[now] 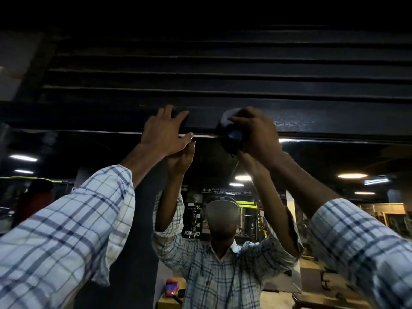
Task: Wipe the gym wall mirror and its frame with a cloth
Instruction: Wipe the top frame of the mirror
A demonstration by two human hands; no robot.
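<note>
We are facing the wall mirror (334,166), which is filling the lower half of the view from nine round through six to three o'clock and is showing our reflection (223,253) with both arms raised. Toward twelve o'clock a dark slatted panel (223,70) is spreading across the top. Between the two, the mirror's dark frame (312,121) is running as a band from nine to three o'clock, and this top rail is where we are working. Our checked sleeves (66,230) are coming in from seven and four o'clock. Our left hand (166,132) is resting on the frame with its fingers straight and spread, holding nothing, seemingly bracing us. At three o'clock from it, near but apart, our right hand (256,134) is gripping the cloth (230,132), fingers curled round a dark blue and pale bundle and pressing it against the frame's lower edge, just where rail meets glass. So the cloth is sitting on the top rail, slightly toward one o'clock from the picture's centre. We are judging that we are in the frame part of the job: a faint sheen is showing on the rail at three o'clock from the cloth, perhaps a wiped stretch, though we cannot be sure. The rail toward nine o'clock and the other rails, which are out of view, are likely waiting; the glass is giving no clear sign either way.
</note>
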